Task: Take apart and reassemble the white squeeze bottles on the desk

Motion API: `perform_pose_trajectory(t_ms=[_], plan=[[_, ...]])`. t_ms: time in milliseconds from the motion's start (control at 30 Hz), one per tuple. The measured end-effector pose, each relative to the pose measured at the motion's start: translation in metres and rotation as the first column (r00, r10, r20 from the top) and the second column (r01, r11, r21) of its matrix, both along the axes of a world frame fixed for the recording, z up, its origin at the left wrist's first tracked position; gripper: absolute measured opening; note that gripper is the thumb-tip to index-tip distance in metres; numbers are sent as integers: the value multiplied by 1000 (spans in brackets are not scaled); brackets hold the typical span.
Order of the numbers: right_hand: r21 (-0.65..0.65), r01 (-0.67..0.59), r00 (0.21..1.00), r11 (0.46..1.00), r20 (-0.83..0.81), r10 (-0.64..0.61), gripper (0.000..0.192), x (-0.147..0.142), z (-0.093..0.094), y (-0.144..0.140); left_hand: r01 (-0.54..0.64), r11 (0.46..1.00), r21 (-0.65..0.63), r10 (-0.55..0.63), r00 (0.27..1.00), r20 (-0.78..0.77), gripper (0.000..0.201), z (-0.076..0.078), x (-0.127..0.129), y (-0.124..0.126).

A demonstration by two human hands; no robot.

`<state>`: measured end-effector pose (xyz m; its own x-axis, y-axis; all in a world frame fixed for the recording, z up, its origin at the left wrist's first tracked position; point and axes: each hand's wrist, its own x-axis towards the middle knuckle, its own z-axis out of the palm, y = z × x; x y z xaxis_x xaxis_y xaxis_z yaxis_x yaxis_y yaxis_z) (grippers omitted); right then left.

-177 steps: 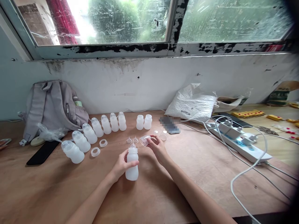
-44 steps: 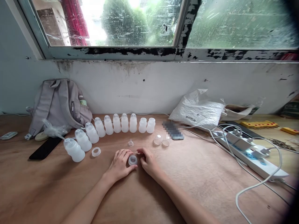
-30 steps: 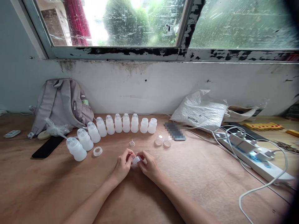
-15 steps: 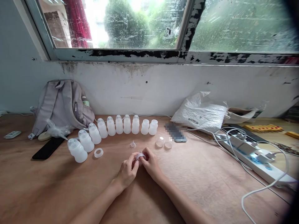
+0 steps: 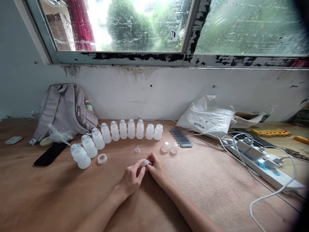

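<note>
My left hand (image 5: 131,178) and my right hand (image 5: 155,168) meet over the wooden table (image 5: 60,193), both pinching a small translucent white ring (image 5: 145,163) between their fingertips. Behind them a curved row of white plastic bottles (image 5: 122,130) runs from centre to left; several wear clear caps, and two at the right end (image 5: 154,131) are uncapped. A loose nipple (image 5: 137,150), two clear caps (image 5: 169,149) and another white ring (image 5: 102,158) lie on the table near the hands.
A grey backpack (image 5: 61,109) leans on the wall at left, with a black phone (image 5: 50,154) before it. A white plastic bag (image 5: 205,116), a blurred phone (image 5: 181,136) and a power strip (image 5: 263,162) with white cables lie at right.
The bottle I held went into the row. Both hands then lifted a ring off the table and keep turning it between the fingertips, drifting slightly right.
</note>
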<state>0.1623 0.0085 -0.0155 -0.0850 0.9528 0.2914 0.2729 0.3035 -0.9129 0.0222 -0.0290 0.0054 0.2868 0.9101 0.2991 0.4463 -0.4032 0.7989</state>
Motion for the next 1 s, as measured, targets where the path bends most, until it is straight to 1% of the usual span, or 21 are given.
perform_pose_trajectory(t_ms=[67, 133, 200, 267, 367, 500, 567, 667, 767, 867, 933, 1000], plan=[[9, 7, 1000, 1000, -4, -7, 9, 1, -1, -1, -2, 998, -60, 6, 997, 72, 31, 4, 1, -1], [12, 13, 1000, 1000, -12, -13, 7, 1, 0, -2, -30, 991, -131, 53, 982, 180, 34, 5, 1, 0], [1, 6, 1000, 1000, -13, -6, 13, 0, 1, -3, -51, 975, -218, 116, 948, 297, 40, 3, 0, 4], [-6, -11, 1000, 1000, -7, 11, 17, 0, 2, -4, -39, 960, -279, 144, 918, 368, 45, -1, -2, 9], [7, -17, 1000, 1000, 21, 16, 20, 0, 4, -6, -21, 963, -268, 119, 927, 355, 41, -6, -4, 15], [14, -36, 999, 999, 37, 36, 18, 0, 6, -6, -14, 974, -225, 82, 951, 297, 32, -3, -3, 13], [24, -54, 998, 998, 25, 53, 17, 0, 7, -7, -21, 974, -226, 89, 951, 296, 29, -1, -2, 11], [50, -74, 997, 996, 28, 73, 17, 0, 8, -9, -54, 968, -244, 134, 936, 324, 29, 0, -1, 11], [77, -76, 997, 994, 35, 74, 29, -1, 6, -10, -88, 957, -277, 195, 901, 387, 31, -3, -3, 16], [147, -23, 998, 989, 58, 14, 41, -1, 0, -5, -148, 938, -312, 289, 833, 473, 33, -5, -8, 22], [212, 15, 989, 977, 141, -46, 46, 1, -3, 6, -184, 921, -343, 348, 784, 515, 33, -6, -12, 25], [266, 26, 955, 964, 278, -102, 54, 4, -3, 23, -190, 906, -379, 383, 749, 540, 34, -5, -15, 28]])
